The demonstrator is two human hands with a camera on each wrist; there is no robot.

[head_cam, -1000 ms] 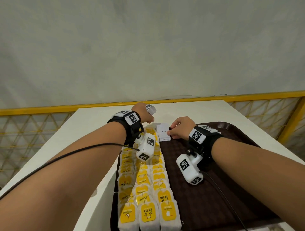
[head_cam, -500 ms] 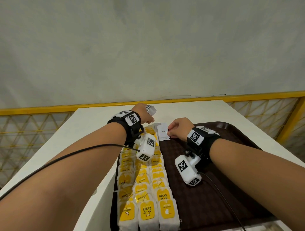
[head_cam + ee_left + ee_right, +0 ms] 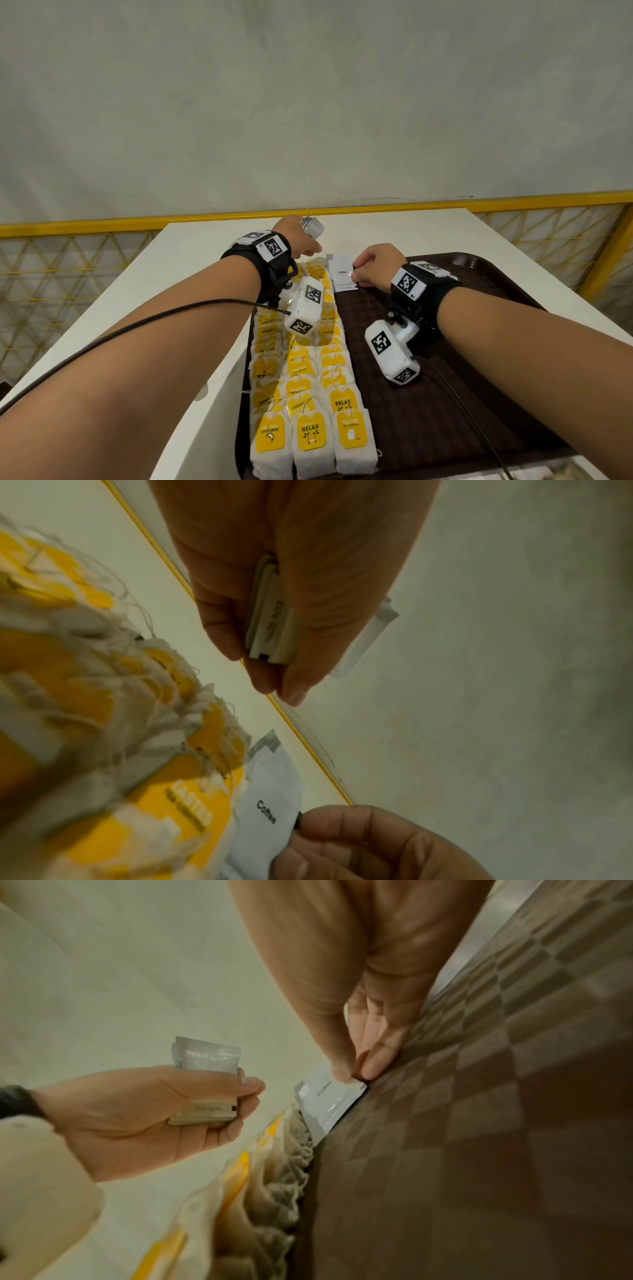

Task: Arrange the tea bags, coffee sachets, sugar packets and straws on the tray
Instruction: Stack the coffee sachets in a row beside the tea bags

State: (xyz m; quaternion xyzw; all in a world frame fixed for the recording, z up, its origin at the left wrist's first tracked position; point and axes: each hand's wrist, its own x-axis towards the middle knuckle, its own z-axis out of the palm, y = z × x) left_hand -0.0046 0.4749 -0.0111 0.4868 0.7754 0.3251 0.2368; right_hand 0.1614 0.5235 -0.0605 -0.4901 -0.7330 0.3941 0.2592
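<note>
Right hand (image 3: 373,265) pinches coffee sachet (image 3: 342,274); left hand (image 3: 298,240) clutches sachet stack (image 3: 205,1085)

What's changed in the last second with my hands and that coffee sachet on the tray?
Very little. The right hand still pinches the coffee sachet at the far end of the tray, sachet and hand shifted only slightly. The left hand keeps holding its stack of sachets. The tea bags stayed put.

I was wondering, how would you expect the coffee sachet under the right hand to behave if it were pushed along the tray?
The coffee sachet lies flat, so it probably slides rather than rolls. It looks thin and glossy, pinched at one edge by the right hand, so likely light and slippery. It may catch on the tea bags beside it.
</note>
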